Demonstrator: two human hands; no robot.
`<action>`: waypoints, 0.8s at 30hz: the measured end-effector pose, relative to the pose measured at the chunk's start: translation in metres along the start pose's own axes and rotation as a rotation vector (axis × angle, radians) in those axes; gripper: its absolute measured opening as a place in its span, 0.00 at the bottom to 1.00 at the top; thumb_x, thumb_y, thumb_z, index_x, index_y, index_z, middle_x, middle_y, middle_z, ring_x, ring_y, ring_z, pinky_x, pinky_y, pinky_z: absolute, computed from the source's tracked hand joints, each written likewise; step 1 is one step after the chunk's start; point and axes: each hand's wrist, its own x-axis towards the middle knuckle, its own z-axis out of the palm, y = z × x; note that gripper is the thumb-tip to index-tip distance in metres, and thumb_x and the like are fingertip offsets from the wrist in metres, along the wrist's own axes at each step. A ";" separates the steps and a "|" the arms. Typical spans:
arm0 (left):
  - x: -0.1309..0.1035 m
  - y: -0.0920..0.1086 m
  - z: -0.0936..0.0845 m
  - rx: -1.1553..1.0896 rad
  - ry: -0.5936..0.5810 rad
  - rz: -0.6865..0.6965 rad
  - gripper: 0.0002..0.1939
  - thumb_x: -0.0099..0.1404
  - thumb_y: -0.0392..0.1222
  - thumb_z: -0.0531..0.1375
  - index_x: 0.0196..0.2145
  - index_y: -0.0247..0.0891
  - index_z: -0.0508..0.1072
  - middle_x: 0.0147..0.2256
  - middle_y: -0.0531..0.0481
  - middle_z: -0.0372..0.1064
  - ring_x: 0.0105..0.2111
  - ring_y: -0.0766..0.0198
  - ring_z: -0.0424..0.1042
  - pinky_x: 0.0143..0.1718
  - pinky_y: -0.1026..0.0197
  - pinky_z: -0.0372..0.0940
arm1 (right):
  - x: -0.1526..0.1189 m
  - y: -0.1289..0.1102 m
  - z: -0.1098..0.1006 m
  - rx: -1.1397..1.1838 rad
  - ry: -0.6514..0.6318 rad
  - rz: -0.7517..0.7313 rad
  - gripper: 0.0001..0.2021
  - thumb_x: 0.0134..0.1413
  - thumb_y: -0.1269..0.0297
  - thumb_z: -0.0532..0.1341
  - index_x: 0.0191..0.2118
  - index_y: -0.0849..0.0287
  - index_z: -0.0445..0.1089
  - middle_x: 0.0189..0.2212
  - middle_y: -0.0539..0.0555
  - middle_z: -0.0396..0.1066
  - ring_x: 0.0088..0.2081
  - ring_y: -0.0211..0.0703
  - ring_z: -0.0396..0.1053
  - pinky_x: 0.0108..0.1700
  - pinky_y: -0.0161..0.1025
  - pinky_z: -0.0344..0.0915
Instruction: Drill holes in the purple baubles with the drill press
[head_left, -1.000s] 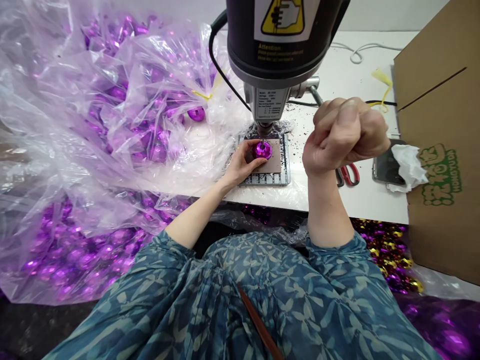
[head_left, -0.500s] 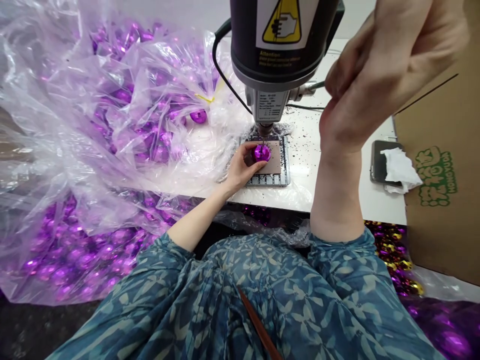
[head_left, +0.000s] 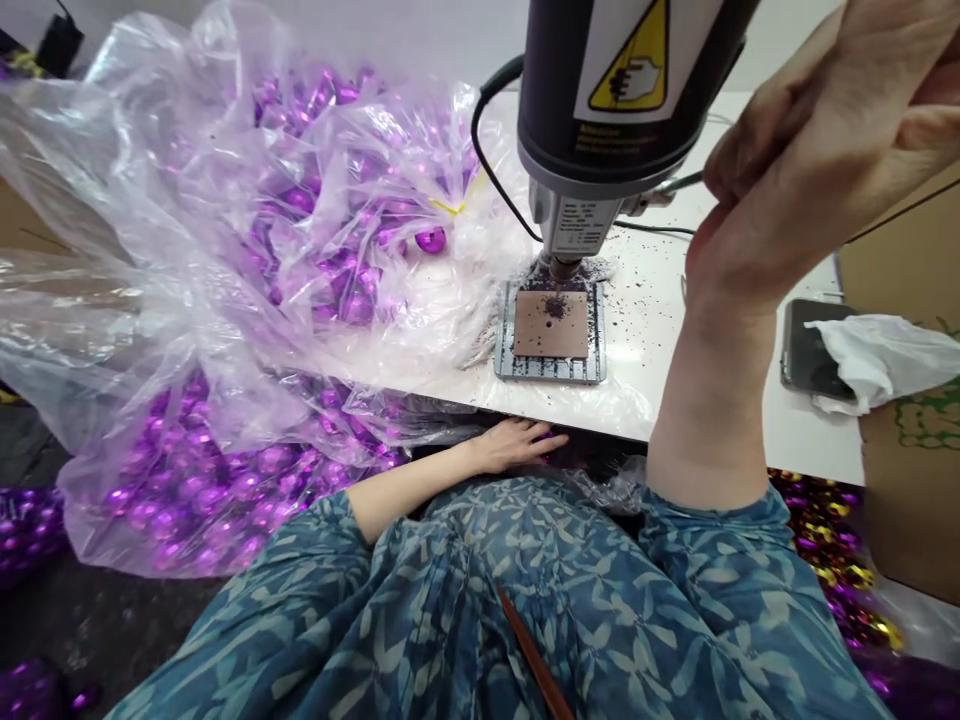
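Lever (head_left: pixel 681 183) was gripped in the raised, curled right hand (head_left: pixel 817 150); left hand (head_left: pixel 514 445) was held just off the table's (head_left: pixel 637 330) near edge, fingers (head_left: pixel 550 443) parted, palm hidden.

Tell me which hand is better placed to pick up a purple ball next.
Likely the left hand: it is low by the front edge of the table, fingers extended, with bagged purple balls on that side. The right hand is raised at the drill's lever.

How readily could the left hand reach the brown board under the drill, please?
Probably yes: the left hand is in front of the table, and nothing visible blocks its way to the brown board.
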 end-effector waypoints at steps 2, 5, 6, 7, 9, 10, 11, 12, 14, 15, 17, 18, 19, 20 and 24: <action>0.004 -0.006 -0.015 -0.077 0.070 0.029 0.09 0.78 0.55 0.68 0.51 0.53 0.83 0.43 0.47 0.87 0.34 0.55 0.84 0.31 0.56 0.77 | 0.000 0.003 -0.003 0.034 0.029 -0.089 0.19 0.68 0.79 0.54 0.26 0.55 0.56 0.14 0.41 0.47 0.16 0.21 0.48 0.24 0.31 0.37; 0.021 -0.042 -0.061 -0.029 0.319 -0.101 0.10 0.80 0.54 0.64 0.46 0.49 0.82 0.40 0.47 0.86 0.38 0.55 0.85 0.39 0.55 0.79 | -0.001 0.004 -0.007 0.055 0.050 -0.165 0.19 0.67 0.79 0.55 0.26 0.54 0.55 0.15 0.42 0.49 0.16 0.23 0.50 0.24 0.33 0.37; 0.029 -0.063 -0.081 0.036 0.472 -0.263 0.09 0.81 0.50 0.62 0.46 0.46 0.81 0.39 0.45 0.85 0.40 0.54 0.85 0.42 0.54 0.80 | -0.002 0.004 -0.007 0.042 0.051 -0.164 0.19 0.68 0.79 0.55 0.26 0.54 0.55 0.15 0.42 0.49 0.16 0.23 0.51 0.25 0.33 0.38; 0.038 -0.089 -0.103 0.114 0.563 -0.435 0.09 0.81 0.47 0.60 0.47 0.44 0.80 0.40 0.44 0.84 0.42 0.54 0.85 0.46 0.52 0.79 | -0.003 0.003 -0.008 0.026 0.054 -0.164 0.19 0.68 0.78 0.54 0.26 0.54 0.54 0.15 0.42 0.49 0.16 0.22 0.51 0.25 0.33 0.38; 0.056 -0.143 -0.144 0.242 0.513 -0.743 0.08 0.79 0.41 0.60 0.49 0.41 0.79 0.42 0.41 0.83 0.45 0.51 0.83 0.52 0.49 0.78 | -0.004 0.000 -0.008 -0.008 0.054 -0.163 0.19 0.69 0.76 0.54 0.26 0.54 0.53 0.15 0.42 0.49 0.17 0.22 0.52 0.26 0.33 0.38; 0.064 -0.169 -0.162 0.305 0.440 -0.873 0.07 0.77 0.38 0.61 0.48 0.40 0.80 0.43 0.40 0.83 0.48 0.47 0.83 0.56 0.45 0.77 | -0.005 -0.001 -0.008 -0.016 0.054 -0.168 0.19 0.70 0.74 0.54 0.26 0.54 0.53 0.15 0.42 0.49 0.17 0.22 0.52 0.27 0.33 0.39; 0.070 -0.192 -0.176 0.360 0.362 -0.981 0.09 0.75 0.35 0.62 0.49 0.39 0.80 0.47 0.37 0.82 0.52 0.43 0.82 0.60 0.41 0.75 | -0.006 -0.001 -0.008 -0.016 0.051 -0.173 0.19 0.71 0.72 0.55 0.26 0.53 0.53 0.15 0.42 0.50 0.17 0.23 0.52 0.28 0.33 0.40; 0.075 -0.212 -0.187 0.396 0.286 -1.052 0.12 0.72 0.33 0.62 0.51 0.39 0.79 0.53 0.34 0.81 0.56 0.39 0.81 0.62 0.38 0.73 | -0.006 -0.001 -0.008 -0.012 0.050 -0.179 0.19 0.71 0.71 0.55 0.26 0.53 0.52 0.15 0.42 0.50 0.17 0.23 0.52 0.28 0.33 0.41; 0.081 -0.238 -0.199 0.414 0.160 -1.111 0.21 0.69 0.31 0.63 0.58 0.39 0.78 0.63 0.31 0.75 0.63 0.31 0.76 0.66 0.32 0.70 | -0.007 0.002 -0.008 0.016 0.058 -0.210 0.20 0.72 0.71 0.56 0.26 0.54 0.52 0.15 0.42 0.49 0.17 0.23 0.50 0.28 0.33 0.42; 0.081 -0.246 -0.201 0.397 0.121 -1.110 0.24 0.68 0.31 0.63 0.61 0.39 0.77 0.66 0.30 0.72 0.65 0.29 0.75 0.67 0.31 0.69 | -0.007 0.003 -0.007 0.035 0.062 -0.230 0.21 0.72 0.71 0.57 0.25 0.54 0.51 0.14 0.42 0.48 0.16 0.23 0.49 0.27 0.33 0.42; 0.079 -0.257 -0.201 0.338 0.102 -1.086 0.29 0.66 0.31 0.64 0.65 0.41 0.75 0.68 0.31 0.70 0.67 0.29 0.73 0.69 0.31 0.68 | -0.006 0.006 -0.005 0.070 0.074 -0.258 0.22 0.71 0.73 0.57 0.25 0.56 0.50 0.13 0.41 0.47 0.15 0.23 0.48 0.26 0.32 0.41; 0.077 -0.260 -0.200 0.305 0.121 -1.070 0.30 0.65 0.31 0.64 0.65 0.42 0.75 0.68 0.33 0.70 0.67 0.31 0.73 0.70 0.32 0.67 | -0.006 0.006 -0.004 0.080 0.077 -0.260 0.22 0.71 0.74 0.57 0.25 0.56 0.51 0.13 0.41 0.48 0.15 0.23 0.49 0.26 0.32 0.41; 0.075 -0.264 -0.199 0.274 0.148 -1.055 0.30 0.65 0.30 0.65 0.64 0.44 0.76 0.67 0.35 0.71 0.66 0.33 0.73 0.71 0.34 0.67 | -0.007 0.006 -0.004 0.086 0.081 -0.255 0.21 0.71 0.74 0.57 0.24 0.56 0.51 0.13 0.41 0.49 0.15 0.23 0.50 0.26 0.32 0.41; 0.072 -0.266 -0.198 0.247 0.179 -1.043 0.29 0.64 0.30 0.65 0.62 0.46 0.77 0.66 0.36 0.72 0.66 0.35 0.74 0.72 0.35 0.67 | -0.007 0.006 -0.003 0.088 0.085 -0.251 0.21 0.71 0.74 0.56 0.24 0.56 0.52 0.13 0.41 0.50 0.15 0.24 0.50 0.26 0.32 0.41; 0.066 -0.274 -0.198 0.131 0.288 -1.042 0.22 0.66 0.33 0.66 0.55 0.47 0.82 0.63 0.37 0.73 0.62 0.39 0.77 0.72 0.36 0.68 | -0.009 0.001 -0.002 0.081 0.095 -0.235 0.22 0.72 0.74 0.55 0.24 0.55 0.51 0.13 0.41 0.50 0.16 0.23 0.49 0.27 0.32 0.42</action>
